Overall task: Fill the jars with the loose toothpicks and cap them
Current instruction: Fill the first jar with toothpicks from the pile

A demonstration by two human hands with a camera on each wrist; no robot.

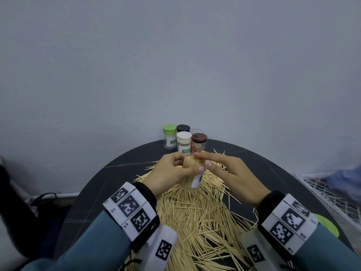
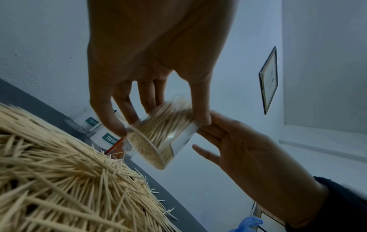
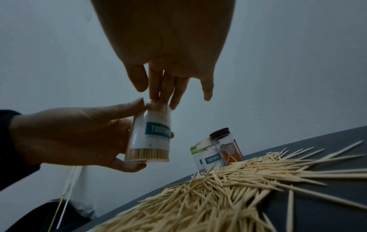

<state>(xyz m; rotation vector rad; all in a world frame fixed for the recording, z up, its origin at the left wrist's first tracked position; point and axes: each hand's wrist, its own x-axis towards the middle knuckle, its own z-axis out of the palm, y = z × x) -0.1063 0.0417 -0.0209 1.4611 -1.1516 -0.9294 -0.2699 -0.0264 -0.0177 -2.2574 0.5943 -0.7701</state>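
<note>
My left hand (image 1: 172, 171) grips a clear, white-labelled jar (image 1: 193, 173) packed full of toothpicks, lifted above the table with no cap on it. In the right wrist view the jar (image 3: 152, 133) stands upright in that hand (image 3: 79, 135). My right hand (image 1: 226, 169) lies flat with straight fingers (image 3: 163, 87) pressing on the toothpick tips at the jar's mouth. From the left wrist the jar (image 2: 164, 133) shows its clear bottom. A big heap of loose toothpicks (image 1: 199, 216) covers the dark round table (image 1: 93, 186).
Several jars stand at the table's far edge: green-capped (image 1: 169, 136), black-capped (image 1: 183, 128), white-capped (image 1: 184, 142), brown-capped (image 1: 199, 141) and one uncapped behind (image 1: 196, 131). A loose green cap (image 1: 326, 223) lies by my right wrist. A wire rack (image 1: 328, 190) is at the right.
</note>
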